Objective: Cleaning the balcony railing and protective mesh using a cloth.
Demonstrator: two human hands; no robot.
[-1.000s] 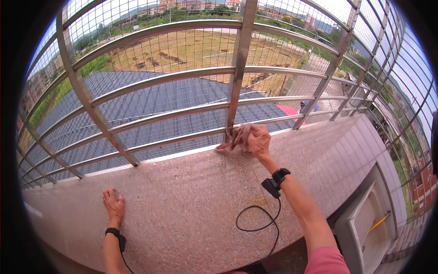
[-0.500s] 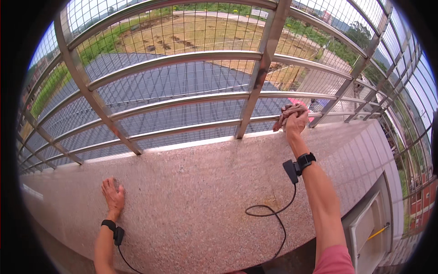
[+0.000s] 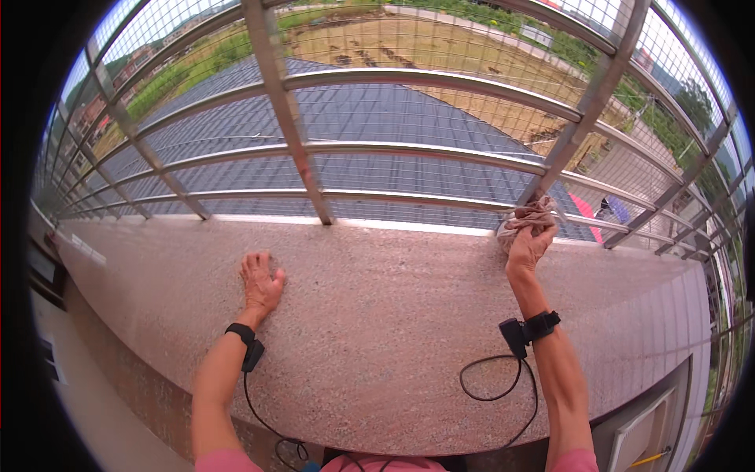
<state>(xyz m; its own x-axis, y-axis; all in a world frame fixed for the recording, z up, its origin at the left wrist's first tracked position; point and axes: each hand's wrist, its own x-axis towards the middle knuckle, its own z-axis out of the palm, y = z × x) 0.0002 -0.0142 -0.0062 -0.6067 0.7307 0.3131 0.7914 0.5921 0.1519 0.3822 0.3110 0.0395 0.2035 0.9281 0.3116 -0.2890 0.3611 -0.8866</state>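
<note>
My right hand [image 3: 529,253] is closed round a crumpled, damp-looking brownish-pink cloth [image 3: 525,220]. It presses the cloth to the foot of an upright metal post [image 3: 568,149], where the bottom rail meets the stone ledge. On the speckled pinkish granite ledge [image 3: 377,315], my left hand [image 3: 262,283] lies palm down with fingers spread, holding nothing. The lower end of the post is partly hidden behind the cloth.
A metal railing [image 3: 425,149] backed by wire mesh runs along the ledge's far edge. Black wrist devices [image 3: 515,337] trail cables [image 3: 464,385] over the ledge. Below right is a pale open frame [image 3: 645,429] with a yellow handle. Beyond the mesh spreads a dark ribbed roof [image 3: 370,118].
The view has swung left. My right hand has moved the cloth leftward along the bottom rail to the foot of the post. My left hand stays flat on the ledge.
</note>
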